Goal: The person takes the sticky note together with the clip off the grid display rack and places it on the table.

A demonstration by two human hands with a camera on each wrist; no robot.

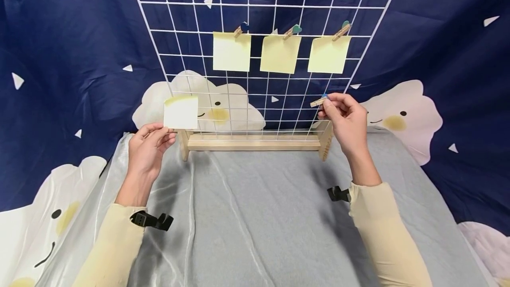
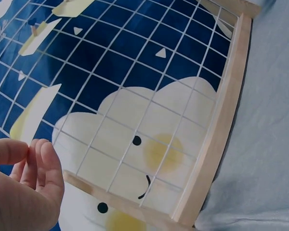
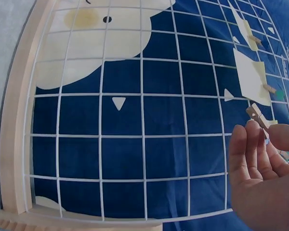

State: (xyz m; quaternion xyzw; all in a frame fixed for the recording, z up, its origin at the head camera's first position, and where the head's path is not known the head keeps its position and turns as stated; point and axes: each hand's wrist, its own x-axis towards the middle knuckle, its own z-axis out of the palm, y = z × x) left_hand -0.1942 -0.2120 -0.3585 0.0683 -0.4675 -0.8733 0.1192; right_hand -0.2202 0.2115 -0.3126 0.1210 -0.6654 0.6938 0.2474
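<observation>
My left hand (image 1: 148,147) pinches a pale yellow sticky note (image 1: 181,113) by its lower left corner, at the lower left of a white wire grid (image 1: 263,94). In the left wrist view the note (image 2: 36,115) appears almost edge-on above the fingertips. Between thumb and fingers my right hand (image 1: 347,121) grips a small wooden clothespin (image 1: 318,102) with a blue decoration, near the grid's lower right side. The right wrist view shows this clothespin (image 3: 255,113) sticking out past the fingertips. Both held things look apart from each other.
Three yellow notes hang in a row on the grid: the left note (image 1: 232,52), middle note (image 1: 280,54) and right note (image 1: 329,55), each under a heart-topped clothespin. A wooden stand (image 1: 255,142) carries the grid on a grey cloth (image 1: 255,216). Behind hangs a navy curtain (image 1: 71,48) with clouds.
</observation>
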